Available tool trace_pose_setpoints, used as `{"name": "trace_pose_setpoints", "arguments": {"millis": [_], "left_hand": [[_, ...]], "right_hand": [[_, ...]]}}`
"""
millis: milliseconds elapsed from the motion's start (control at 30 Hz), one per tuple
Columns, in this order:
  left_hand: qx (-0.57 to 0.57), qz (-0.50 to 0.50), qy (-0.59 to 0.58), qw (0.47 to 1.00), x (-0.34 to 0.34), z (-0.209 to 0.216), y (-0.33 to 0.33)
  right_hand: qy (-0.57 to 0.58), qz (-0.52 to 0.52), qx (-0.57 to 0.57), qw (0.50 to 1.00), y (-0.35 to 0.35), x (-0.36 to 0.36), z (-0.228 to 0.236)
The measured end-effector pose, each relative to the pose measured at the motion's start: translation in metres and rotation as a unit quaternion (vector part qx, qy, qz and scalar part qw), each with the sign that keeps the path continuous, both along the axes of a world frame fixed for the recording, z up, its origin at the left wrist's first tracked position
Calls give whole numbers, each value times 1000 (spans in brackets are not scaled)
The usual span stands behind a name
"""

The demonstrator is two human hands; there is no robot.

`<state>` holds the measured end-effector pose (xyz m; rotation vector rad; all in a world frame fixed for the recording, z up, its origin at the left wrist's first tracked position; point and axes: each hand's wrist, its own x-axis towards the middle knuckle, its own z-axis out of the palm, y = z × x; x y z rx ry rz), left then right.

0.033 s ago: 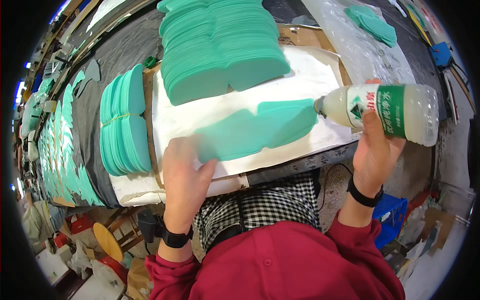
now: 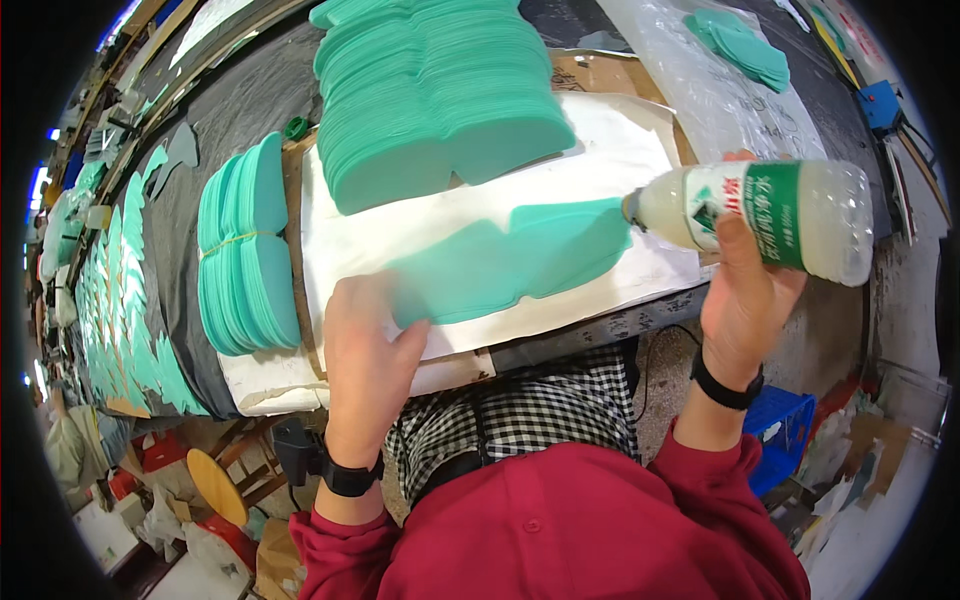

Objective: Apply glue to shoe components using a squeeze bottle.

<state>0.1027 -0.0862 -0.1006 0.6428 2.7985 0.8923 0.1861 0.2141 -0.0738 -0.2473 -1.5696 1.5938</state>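
Observation:
A teal insole-shaped foam piece with notched edges lies on the white paper, its left end blurred. At that end my left hand has the edge between its curled fingers and thumb. My right hand grips a clear plastic bottle with a green and white label and cloudy pale contents. The bottle lies nearly on its side in the air, its dark narrow tip pointing left at the foam piece's right end. Whether tip and foam touch is unclear. Beyond the piece rises a tall stack of similar teal pieces.
To the left stands a banded bundle of teal pieces, with fanned-out rows of pieces farther left. Several loose teal pieces rest on a clear plastic sheet at the far right. A blue crate is below the table.
The bottle and both hands sit very slightly farther left in the picture, as the whole view has shifted a little. Both grips look the same.

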Motion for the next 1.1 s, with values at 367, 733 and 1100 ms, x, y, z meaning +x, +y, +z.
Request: {"name": "trace_pose_setpoints", "arguments": {"millis": [367, 733, 1100], "left_hand": [[96, 115, -116, 982, 6, 10, 12], [377, 66, -109, 918, 2, 48, 17], [67, -170, 151, 971, -2, -17, -7]], "right_hand": [[-77, 46, 40, 995, 10, -3, -8], [-11, 17, -80, 997, 13, 9, -6], [-12, 38, 10, 999, -5, 17, 14]]}}
